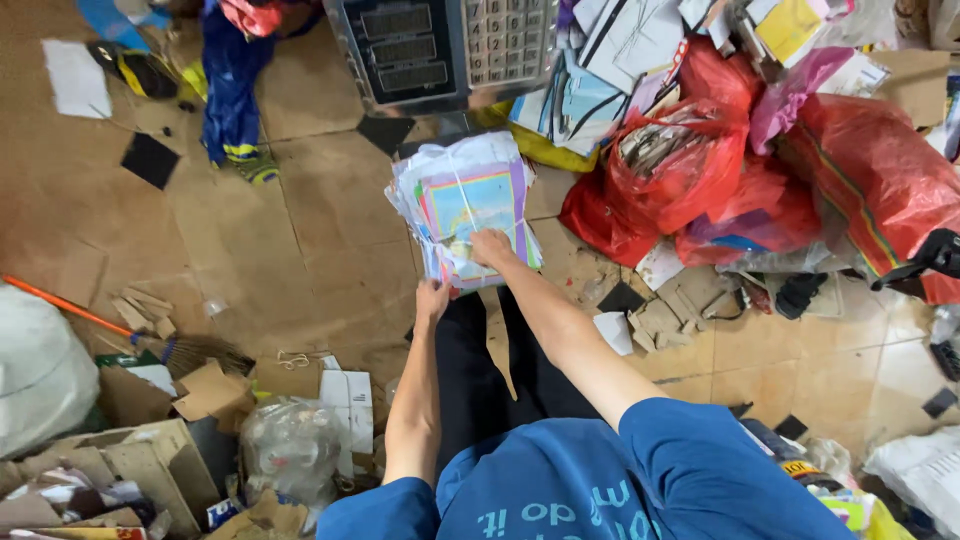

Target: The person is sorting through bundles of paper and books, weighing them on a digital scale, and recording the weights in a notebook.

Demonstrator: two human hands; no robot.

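Cardboard-covered floor (pixel 330 210): red bags (pixel 680 175), broom (pixel 150 335), cardboard scraps (pixel 210 390), paper sheet (pixel 76 78).

scale (pixel 440 50) cut by top edge; left hand (pixel 432 300) fingers hidden under paper bundle (pixel 465 205)
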